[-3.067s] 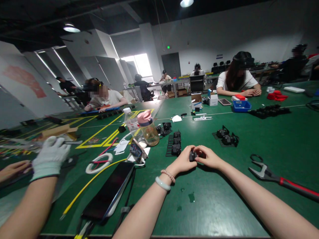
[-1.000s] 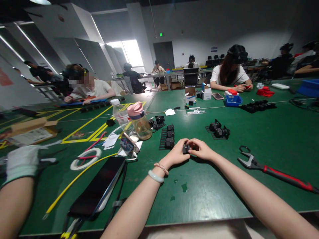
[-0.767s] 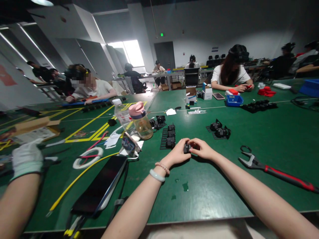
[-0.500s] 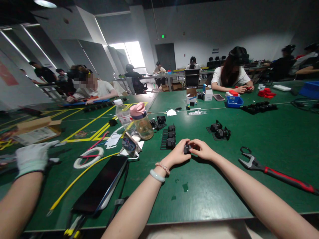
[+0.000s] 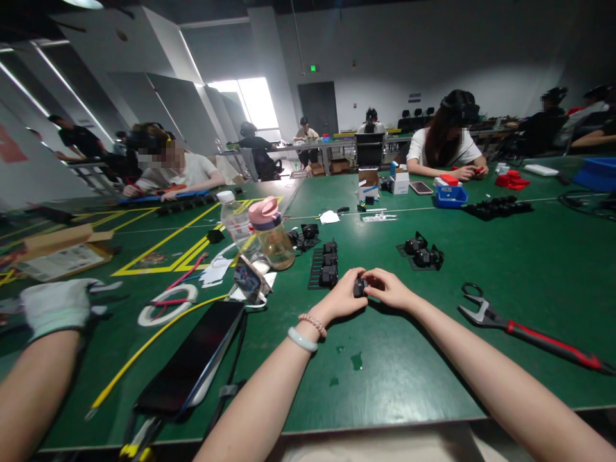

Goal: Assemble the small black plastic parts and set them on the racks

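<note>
My left hand (image 5: 344, 294) grips a small black part (image 5: 359, 287), fingers curled round its left side. From the other side my right hand (image 5: 386, 289) pinches the same part with thumb and fingertips. The part looks like a black plastic block; its exact kind cannot be made out, and the fingers cover much of it. Just beyond my left hand lies a black rack-like strip (image 5: 316, 269) carrying a row of black blocks (image 5: 329, 274). Further off to the right sit more black parts (image 5: 426, 258) on flat black plates. Both forearms rest near the table's front edge.
To the right lies an adjustable wrench (image 5: 524, 330) with a red and black handle. On the left are a large phone-like device (image 5: 192, 359), a yellow cable (image 5: 154, 350), a pink-lidded bottle (image 5: 272, 234) and a co-worker's gloved hand (image 5: 55, 308). Another person sits across the table.
My hands stay together on the black part with hardly any movement. The whole view has shifted slightly, and the co-worker's gloved hand at left has moved a little leftward.
</note>
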Demonstrator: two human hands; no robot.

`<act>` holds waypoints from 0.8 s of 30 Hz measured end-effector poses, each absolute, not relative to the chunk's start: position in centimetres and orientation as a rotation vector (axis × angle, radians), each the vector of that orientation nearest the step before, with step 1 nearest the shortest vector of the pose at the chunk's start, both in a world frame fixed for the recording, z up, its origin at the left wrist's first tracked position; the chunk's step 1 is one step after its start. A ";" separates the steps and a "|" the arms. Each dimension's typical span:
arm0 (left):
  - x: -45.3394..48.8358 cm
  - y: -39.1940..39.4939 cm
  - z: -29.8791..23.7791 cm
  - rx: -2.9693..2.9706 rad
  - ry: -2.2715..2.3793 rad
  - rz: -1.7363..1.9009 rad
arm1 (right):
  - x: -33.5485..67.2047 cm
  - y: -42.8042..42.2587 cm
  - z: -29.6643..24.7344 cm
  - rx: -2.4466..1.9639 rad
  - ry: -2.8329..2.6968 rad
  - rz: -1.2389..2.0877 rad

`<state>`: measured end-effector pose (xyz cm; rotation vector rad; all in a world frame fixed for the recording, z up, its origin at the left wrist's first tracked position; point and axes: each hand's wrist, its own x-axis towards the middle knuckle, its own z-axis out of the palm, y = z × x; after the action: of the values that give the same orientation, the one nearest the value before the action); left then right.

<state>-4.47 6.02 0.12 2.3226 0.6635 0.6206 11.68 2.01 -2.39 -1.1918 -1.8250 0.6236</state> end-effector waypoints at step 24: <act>-4.3 5.8 0.3 2.331 0.680 0.611 | 11.8 2.2 -2.7 -1.200 -1.821 0.614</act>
<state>-4.35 5.83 0.33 2.3314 0.6796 0.6114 11.80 2.18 -2.68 -1.2001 -1.8214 0.6140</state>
